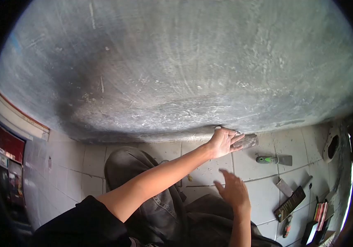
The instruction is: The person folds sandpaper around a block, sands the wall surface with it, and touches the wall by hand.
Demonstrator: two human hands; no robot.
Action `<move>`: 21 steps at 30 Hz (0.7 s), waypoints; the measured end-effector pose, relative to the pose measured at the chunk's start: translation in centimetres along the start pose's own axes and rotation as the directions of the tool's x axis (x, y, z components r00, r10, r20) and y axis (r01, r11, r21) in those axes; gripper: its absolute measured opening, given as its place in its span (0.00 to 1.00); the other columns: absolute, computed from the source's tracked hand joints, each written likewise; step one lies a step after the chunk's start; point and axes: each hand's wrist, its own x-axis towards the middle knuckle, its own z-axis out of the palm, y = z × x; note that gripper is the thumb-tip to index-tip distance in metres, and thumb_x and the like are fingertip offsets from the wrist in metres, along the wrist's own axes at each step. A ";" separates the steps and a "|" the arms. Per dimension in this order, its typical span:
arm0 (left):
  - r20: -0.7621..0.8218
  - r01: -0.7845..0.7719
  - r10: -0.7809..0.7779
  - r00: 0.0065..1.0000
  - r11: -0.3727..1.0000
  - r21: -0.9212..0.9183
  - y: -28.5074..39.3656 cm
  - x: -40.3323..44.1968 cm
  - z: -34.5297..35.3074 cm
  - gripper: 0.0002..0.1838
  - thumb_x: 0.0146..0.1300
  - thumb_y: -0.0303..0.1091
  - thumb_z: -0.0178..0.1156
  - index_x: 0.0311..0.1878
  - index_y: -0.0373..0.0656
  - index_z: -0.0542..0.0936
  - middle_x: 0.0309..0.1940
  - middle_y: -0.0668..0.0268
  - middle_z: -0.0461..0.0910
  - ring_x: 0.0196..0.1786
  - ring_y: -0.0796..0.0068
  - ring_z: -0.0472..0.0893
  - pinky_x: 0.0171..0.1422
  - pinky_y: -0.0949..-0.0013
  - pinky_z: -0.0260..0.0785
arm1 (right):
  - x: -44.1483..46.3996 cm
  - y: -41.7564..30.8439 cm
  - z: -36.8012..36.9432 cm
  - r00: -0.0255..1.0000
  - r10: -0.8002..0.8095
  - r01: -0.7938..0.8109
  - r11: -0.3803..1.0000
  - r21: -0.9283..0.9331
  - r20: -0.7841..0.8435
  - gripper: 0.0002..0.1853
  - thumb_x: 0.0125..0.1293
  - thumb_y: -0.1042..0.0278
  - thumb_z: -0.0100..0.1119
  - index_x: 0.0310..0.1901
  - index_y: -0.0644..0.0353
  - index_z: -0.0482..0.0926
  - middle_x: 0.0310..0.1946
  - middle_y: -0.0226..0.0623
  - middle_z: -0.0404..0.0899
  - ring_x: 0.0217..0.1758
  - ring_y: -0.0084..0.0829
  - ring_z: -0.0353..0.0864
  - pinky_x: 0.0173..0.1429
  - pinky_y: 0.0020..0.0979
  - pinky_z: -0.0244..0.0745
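Observation:
My left hand (223,143) is at the foot of a grey, scuffed wall (176,78), palm partly turned up and fingers apart. Its fingertips overlap the near end of a flat grey block (249,141) on the floor; whether they touch it I cannot tell. My right hand (234,189) hovers over the tiles nearer my body, thumb and fingers spread, holding nothing. To the right of both hands lies a putty knife (274,159) with a black and green handle and a broad metal blade.
White floor tiles (209,173) carry bits of debris. At right lie a dark flat tool (289,203), a scraper-like plate (284,187), an orange-and-black handled tool (287,227) and a box of coloured items (320,216). A clog-like shoe (331,144) leans by the corner. My bent knee (129,164) is close to the wall.

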 end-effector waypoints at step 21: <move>0.161 -0.012 -0.019 0.987 0.982 0.189 -0.8 1.8 -0.3 0.45 0.55 0.21 0.51 0.68 0.37 0.33 0.72 0.66 0.33 0.73 0.74 0.43 0.73 0.50 0.41 | -0.9 1.3 1.5 0.989 0.139 -0.129 0.977 -0.171 0.051 0.10 0.56 0.69 0.49 0.38 0.57 0.76 0.36 0.41 0.79 0.41 0.38 0.81 0.47 0.39 0.72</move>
